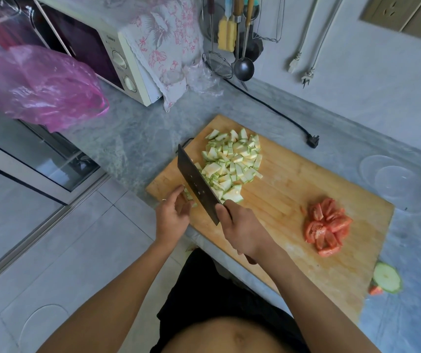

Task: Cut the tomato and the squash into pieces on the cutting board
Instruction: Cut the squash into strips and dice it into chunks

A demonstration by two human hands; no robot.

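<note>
While the grey counter point(133, 138) carries everything, its biggest load is a cream microwave point(107, 47) at the back left, draped with a flowered cloth point(163, 39), and a pink bag point(41, 85) bulges beside it. Nearer lies the wooden board point(293, 200), set at an angle, with a black cord point(275, 110) trailing behind it and clear lids point(395, 182) just off its right end. Cut squash point(232, 161) is heaped on the board's far left part; tomato point(328, 226) wedges sit in a cluster near its right edge, well apart from the squash. A dark cleaver point(196, 184) stands on edge against the near side of the squash heap. The right hand point(242, 233) grips its handle, fingers wrapped tight. The left hand point(172, 215), at the board's left corner, has its fingers loosely curled beside a few squash bits; whether it pinches them I cannot tell. A round squash slice point(386, 277) and a red scrap point(375, 290) lie on the counter off the board's right corner.
</note>
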